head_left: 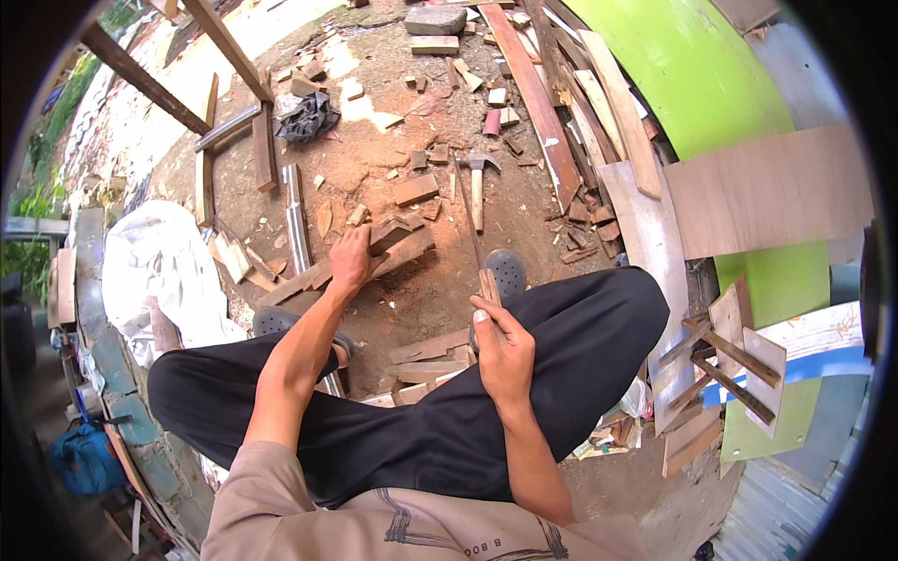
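Observation:
My left hand [351,259] is closed on a short wood block [391,234], which lies against a longer wood piece [407,254] near the ground in front of my left foot. In my right hand [505,360], above my right thigh, is a long narrow blade [470,220] with a wooden handle [488,286]. The blade points away from me and is seen almost edge-on, so its exact kind is unclear. Just right of the blade lies a claw hammer [478,192] with a light wooden handle. My fingers hide part of the wood block.
Wood offcuts [415,190] and sawdust cover the ground ahead. Long planks [533,103] and a green panel [683,75] lie at the right. A white sack [164,266], a metal tube [296,220] and a wooden frame [264,145] are at the left.

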`<state>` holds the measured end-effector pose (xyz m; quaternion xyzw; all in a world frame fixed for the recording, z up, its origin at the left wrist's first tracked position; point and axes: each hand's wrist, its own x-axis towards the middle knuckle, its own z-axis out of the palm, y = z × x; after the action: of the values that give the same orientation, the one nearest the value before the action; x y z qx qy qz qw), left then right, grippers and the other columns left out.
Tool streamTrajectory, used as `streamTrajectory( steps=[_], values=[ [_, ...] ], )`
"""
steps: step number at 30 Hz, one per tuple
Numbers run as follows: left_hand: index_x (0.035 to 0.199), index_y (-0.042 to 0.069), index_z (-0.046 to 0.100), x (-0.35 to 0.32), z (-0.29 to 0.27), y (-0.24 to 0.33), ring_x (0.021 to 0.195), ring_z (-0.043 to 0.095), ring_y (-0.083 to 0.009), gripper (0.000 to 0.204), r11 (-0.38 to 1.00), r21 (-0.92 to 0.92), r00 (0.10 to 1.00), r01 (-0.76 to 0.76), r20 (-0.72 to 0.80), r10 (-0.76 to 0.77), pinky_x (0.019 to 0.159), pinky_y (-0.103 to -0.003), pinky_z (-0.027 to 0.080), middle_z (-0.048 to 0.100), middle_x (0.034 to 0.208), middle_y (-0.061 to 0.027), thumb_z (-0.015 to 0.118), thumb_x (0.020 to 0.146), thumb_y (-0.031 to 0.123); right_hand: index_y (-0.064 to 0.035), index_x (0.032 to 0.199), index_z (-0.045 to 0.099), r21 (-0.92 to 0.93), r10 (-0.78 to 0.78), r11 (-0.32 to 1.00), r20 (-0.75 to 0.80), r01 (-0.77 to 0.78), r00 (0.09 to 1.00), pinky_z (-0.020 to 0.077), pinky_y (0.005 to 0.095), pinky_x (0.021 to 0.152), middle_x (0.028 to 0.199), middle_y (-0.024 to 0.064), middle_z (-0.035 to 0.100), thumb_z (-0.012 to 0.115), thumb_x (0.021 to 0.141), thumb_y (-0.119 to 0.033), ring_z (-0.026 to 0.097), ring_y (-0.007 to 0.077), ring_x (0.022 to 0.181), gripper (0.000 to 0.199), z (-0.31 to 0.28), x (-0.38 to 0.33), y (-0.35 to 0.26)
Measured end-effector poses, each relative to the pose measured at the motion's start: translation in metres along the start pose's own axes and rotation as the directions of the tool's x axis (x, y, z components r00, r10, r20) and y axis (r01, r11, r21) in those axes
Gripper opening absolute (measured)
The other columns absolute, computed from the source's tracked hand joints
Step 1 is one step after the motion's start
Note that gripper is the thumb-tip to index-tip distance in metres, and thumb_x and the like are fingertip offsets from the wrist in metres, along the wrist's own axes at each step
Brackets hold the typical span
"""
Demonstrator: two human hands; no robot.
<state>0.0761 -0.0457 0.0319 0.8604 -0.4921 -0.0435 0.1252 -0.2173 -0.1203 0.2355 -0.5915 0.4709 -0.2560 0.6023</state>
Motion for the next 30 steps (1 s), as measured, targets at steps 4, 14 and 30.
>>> streamTrajectory(
  steps=[4, 14, 30],
  values=[
    [0.114, 0.008, 0.063, 0.001, -0.049, 0.031, 0.102, 0.065, -0.0282, 0.057, 0.988, -0.01, 0.97, -0.153, -0.191, 0.148, 0.086, -0.041, 0.05, 0.069, 0.106, -0.0078, 0.088, 0.071, 0.036, 0.0038, 0.114, 0.073, -0.088, -0.071, 0.994, 0.009, 0.071, 0.997, 0.0529, 0.0329, 0.094, 0.11, 0.0185, 0.076, 0.067, 0.098, -0.016, 0.072, 0.0249, 0.106, 0.026, 0.012, 0.002, 0.004],
    [0.113, 0.01, 0.064, -0.016, -0.178, 0.105, 0.092, 0.062, -0.0194, 0.032, 0.907, 0.056, 0.83, -0.418, -0.382, 0.406, 0.08, -0.035, 0.047, 0.068, 0.107, -0.0016, 0.069, 0.082, 0.016, 0.0061, 0.135, 0.061, -0.206, -0.166, 0.966, -0.026, 0.157, 0.986, 0.048, 0.0243, 0.073, 0.101, 0.0125, 0.072, 0.066, 0.1, -0.042, 0.06, 0.0106, 0.082, 0.06, 0.006, 0.014, -0.007],
    [0.107, 0.011, 0.062, -0.054, -0.254, 0.151, 0.082, 0.057, -0.0177, 0.026, 0.855, -0.121, 0.791, -0.505, -0.462, 0.401, 0.068, -0.032, 0.044, 0.06, 0.09, -0.0003, 0.065, 0.083, 0.019, 0.0074, 0.135, 0.058, 0.082, -0.279, 0.959, 0.095, 0.272, 0.956, 0.0471, 0.0336, 0.1, 0.123, 0.0157, 0.065, 0.081, 0.086, -0.05, 0.061, 0.0205, 0.113, 0.079, -0.013, -0.009, -0.096]
  ],
)
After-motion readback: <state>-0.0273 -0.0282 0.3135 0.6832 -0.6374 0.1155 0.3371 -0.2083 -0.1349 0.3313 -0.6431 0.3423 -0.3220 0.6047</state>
